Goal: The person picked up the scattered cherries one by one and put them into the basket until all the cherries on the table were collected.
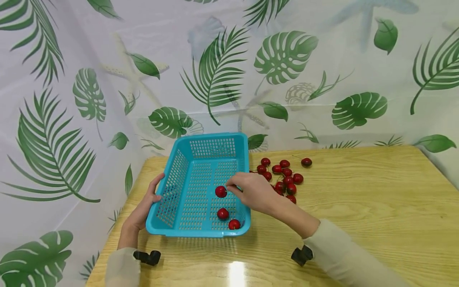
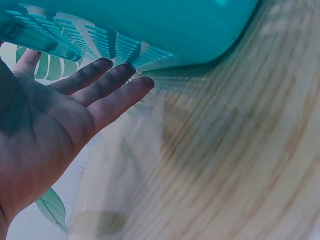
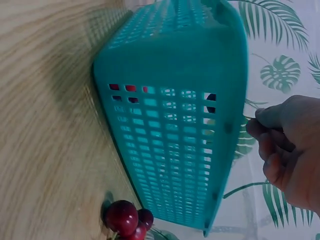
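A blue plastic basket [image 1: 201, 233] with perforated walls stands on the table. My left hand [image 1: 143, 205] is at its left side; in the left wrist view the fingers [image 2: 117, 102] extend nearly straight by the outer wall. My right hand [image 1: 252, 191] reaches over the basket's right rim and pinches a cherry by its stem, the thumb and forefinger together in the right wrist view. That red cherry [image 1: 220, 191] hangs over the basket's inside. Below it, a second cherry [image 1: 222, 214] and a third cherry [image 1: 234, 224] lie on the basket floor near the front right corner.
Several dark red cherries [image 1: 288, 180] with stems lie in a loose group on the wooden table [image 1: 358, 199], right of the basket. One cherry [image 1: 306, 162] sits apart toward the back. A leaf-patterned cloth [image 1: 222, 79] hangs behind and left of the table.
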The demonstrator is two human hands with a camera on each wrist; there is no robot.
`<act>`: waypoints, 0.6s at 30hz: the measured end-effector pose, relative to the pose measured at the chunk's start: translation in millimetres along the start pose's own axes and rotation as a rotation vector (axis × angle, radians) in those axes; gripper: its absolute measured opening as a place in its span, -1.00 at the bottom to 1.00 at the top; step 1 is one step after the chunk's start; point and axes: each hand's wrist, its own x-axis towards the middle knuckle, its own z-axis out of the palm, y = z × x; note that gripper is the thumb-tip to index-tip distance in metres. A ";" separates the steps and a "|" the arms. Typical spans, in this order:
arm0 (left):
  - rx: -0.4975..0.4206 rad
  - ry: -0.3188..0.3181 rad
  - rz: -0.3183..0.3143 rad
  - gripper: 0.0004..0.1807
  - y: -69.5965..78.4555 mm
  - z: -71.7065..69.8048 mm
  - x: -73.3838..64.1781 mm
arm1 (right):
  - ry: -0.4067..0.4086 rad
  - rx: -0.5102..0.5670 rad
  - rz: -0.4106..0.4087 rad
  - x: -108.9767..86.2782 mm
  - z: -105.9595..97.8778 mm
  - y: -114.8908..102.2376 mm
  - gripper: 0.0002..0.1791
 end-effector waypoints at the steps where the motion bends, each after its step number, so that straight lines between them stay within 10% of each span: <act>1: 0.002 0.000 0.000 -0.11 -0.2 0.0 0.0 | -0.012 -0.026 -0.002 1.2 2.9 -1.0 -0.91; 18: 0.014 0.006 0.022 -0.12 -0.4 1.2 -1.7 | -0.234 -0.149 0.084 20.7 34.1 -1.2 -0.67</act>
